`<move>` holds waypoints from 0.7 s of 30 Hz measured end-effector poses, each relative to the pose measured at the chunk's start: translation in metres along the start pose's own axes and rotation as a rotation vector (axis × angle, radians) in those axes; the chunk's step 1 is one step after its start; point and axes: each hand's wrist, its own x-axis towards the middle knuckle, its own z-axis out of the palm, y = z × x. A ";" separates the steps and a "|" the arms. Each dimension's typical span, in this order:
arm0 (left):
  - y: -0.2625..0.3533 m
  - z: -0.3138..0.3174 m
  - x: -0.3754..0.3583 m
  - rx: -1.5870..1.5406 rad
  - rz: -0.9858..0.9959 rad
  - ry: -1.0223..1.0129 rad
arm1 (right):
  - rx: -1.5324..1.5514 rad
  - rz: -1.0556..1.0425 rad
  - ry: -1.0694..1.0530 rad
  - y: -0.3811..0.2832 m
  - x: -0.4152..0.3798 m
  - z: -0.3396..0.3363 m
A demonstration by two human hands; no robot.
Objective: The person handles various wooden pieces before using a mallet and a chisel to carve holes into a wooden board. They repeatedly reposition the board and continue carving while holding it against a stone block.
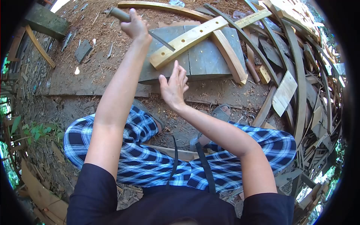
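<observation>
My left hand (135, 28) is wrapped round the thick handle (120, 15) of a chisel. Its long, narrow blade (163, 42) slants down to the right, with the tip at the upper face of a pale wooden bar (195, 37). Several round holes run along that bar, which lies at an angle across a grey wooden block (206, 60). Just below the bar's near end is my right hand (174, 86), fingers apart and holding nothing. A second squared piece of wood (228, 56) leans over the block's right side, against the bar.
Long curved strips (298, 75) and offcuts are heaped on the right. Beside the block lie a round brown stick (252, 71) and a small holed wood piece (263, 74). Wood chips cover the ground (82, 71). My crossed legs (150, 161) are in front of the block.
</observation>
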 end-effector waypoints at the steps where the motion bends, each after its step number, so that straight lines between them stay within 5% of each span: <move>1: 0.001 0.002 -0.002 0.005 0.025 -0.033 | -0.039 -0.060 -0.032 0.003 0.001 -0.007; 3: 0.006 0.003 -0.010 -0.001 0.071 -0.095 | -0.111 -0.160 0.032 0.012 0.020 -0.032; 5: 0.001 -0.002 0.006 0.019 0.092 -0.077 | -0.365 -0.394 0.339 0.039 0.052 -0.061; 8: 0.000 0.006 0.014 0.153 0.246 -0.019 | -0.723 -0.308 0.454 0.071 0.096 -0.120; 12: 0.002 0.021 0.012 0.173 0.395 -0.008 | -0.996 -0.341 0.250 0.111 0.118 -0.172; 15: -0.013 0.023 0.024 0.334 0.733 0.010 | -0.984 -0.342 0.176 0.110 0.123 -0.182; 21: -0.018 0.018 0.019 0.353 0.642 0.020 | -0.946 -0.416 0.216 0.113 0.121 -0.180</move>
